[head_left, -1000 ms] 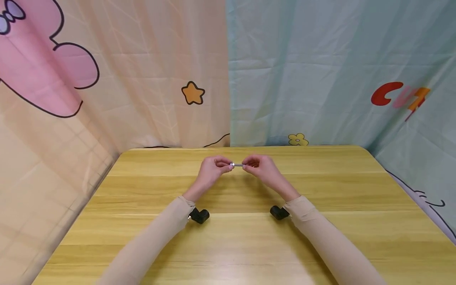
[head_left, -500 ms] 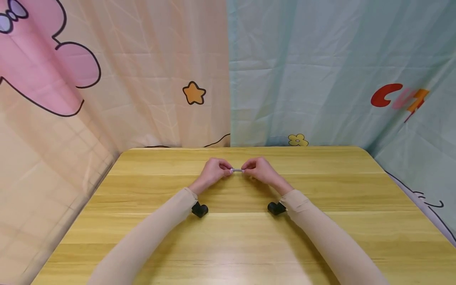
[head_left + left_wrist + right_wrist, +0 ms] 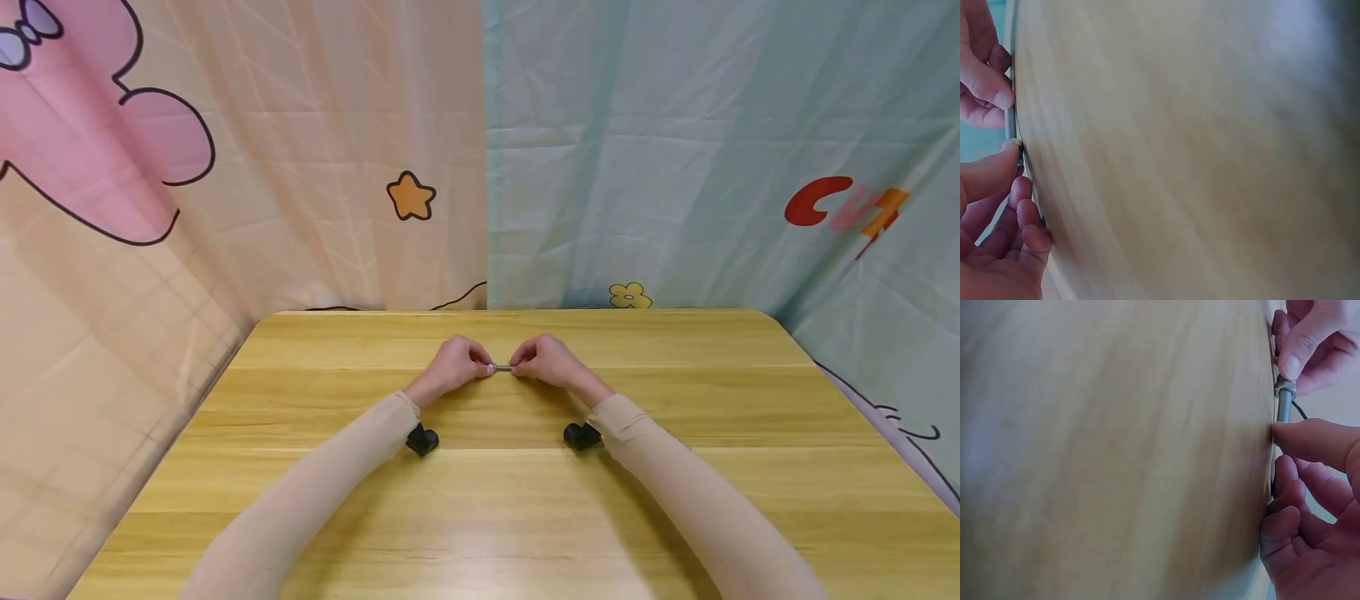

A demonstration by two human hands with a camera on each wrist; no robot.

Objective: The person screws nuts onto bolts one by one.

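A slim silver bolt point(image 3: 502, 367) spans the small gap between the two hands, lying level just over the table. My left hand point(image 3: 456, 365) pinches its left end between thumb and fingers. The right end is pinched the same way by my right hand point(image 3: 551, 362). In the right wrist view, the shank point(image 3: 1284, 407) shows bare, and a nut-like wider piece point(image 3: 1285, 386) sits right by the left thumb. Both tips of the bolt are covered by fingers. From the left wrist, only a short grey length of the bolt point(image 3: 1010, 125) is visible.
The wooden table point(image 3: 480, 508) stretches around both arms. Behind its far edge hangs a patterned curtain point(image 3: 315, 167), with another pale panel point(image 3: 900, 333) on the right. A black wrist mount point(image 3: 423, 440) sticks out below the left cuff, a second mount point(image 3: 582, 436) below the right.
Both hands have come down slightly in the head view, toward the person, with the bolt held between them. The nut-like piece, clear a second ago, is now mostly hidden there by the left fingers.
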